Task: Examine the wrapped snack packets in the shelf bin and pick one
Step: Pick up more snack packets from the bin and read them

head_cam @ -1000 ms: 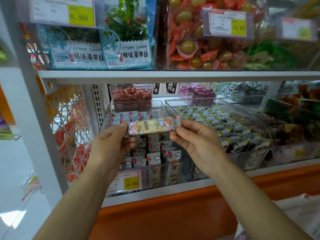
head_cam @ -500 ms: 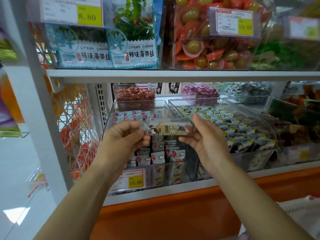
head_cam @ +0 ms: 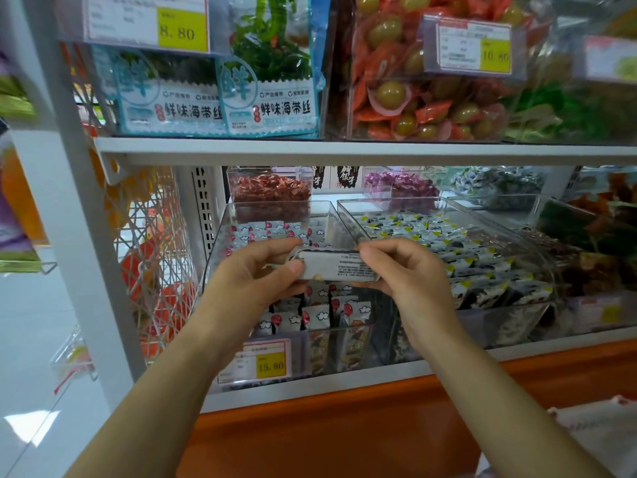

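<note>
A small wrapped snack packet (head_cam: 336, 265) is held level above the clear shelf bin (head_cam: 220, 243), its plain white back with small print facing me. My left hand (head_cam: 255, 281) pinches its left end with thumb on top. My right hand (head_cam: 403, 274) pinches its right end. Beneath the hands, the bin holds several similar packets (head_cam: 317, 317) with red and white cloud prints, standing in rows.
A neighbouring clear bin (head_cam: 348, 210) to the right holds black, white and yellow packets. A yellow 15.80 price tag (head_cam: 263, 362) hangs on the bin's front. The white upper shelf (head_cam: 344, 150) carries seaweed bags and red-wrapped snacks. An orange ledge (head_cam: 344, 426) runs below.
Both hands have turned the packet over: its colourful cartoon front faced me a second ago, and the white printed back faces me now. The hands stayed above the bin.
</note>
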`<state>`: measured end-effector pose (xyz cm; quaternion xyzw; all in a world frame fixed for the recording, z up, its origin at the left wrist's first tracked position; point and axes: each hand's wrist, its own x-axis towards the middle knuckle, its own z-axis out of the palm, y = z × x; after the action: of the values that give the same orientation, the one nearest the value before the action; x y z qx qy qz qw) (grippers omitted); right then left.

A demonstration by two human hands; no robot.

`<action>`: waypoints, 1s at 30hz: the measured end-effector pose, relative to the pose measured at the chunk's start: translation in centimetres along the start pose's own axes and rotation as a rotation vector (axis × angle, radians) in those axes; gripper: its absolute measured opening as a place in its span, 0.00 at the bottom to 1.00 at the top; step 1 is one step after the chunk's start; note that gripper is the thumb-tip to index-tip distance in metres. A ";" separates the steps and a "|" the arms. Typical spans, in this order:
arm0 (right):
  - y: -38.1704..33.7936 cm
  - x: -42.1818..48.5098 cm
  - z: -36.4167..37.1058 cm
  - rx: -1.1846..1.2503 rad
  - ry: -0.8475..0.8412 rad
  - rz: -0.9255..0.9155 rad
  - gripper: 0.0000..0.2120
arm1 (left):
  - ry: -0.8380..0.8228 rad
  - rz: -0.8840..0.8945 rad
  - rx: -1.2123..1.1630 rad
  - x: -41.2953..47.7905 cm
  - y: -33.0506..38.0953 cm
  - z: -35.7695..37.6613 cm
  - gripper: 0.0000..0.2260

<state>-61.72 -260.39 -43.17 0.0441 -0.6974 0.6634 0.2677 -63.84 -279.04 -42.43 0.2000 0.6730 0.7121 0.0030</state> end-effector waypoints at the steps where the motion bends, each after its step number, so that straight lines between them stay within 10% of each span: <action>1: 0.0 0.0 0.0 -0.030 0.024 -0.016 0.05 | -0.011 0.010 0.049 -0.1 0.1 0.0 0.14; 21: -0.4 -0.7 0.6 -0.235 -0.055 -0.224 0.07 | 0.246 0.125 0.340 0.3 0.3 0.6 0.15; 30: -0.3 0.0 0.3 -0.188 0.030 -0.114 0.11 | 0.079 0.033 0.274 0.0 0.1 1.0 0.12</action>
<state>-61.66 -260.69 -42.95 0.0487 -0.7489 0.5792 0.3184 -63.47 -278.07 -42.31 0.1815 0.7601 0.6208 -0.0623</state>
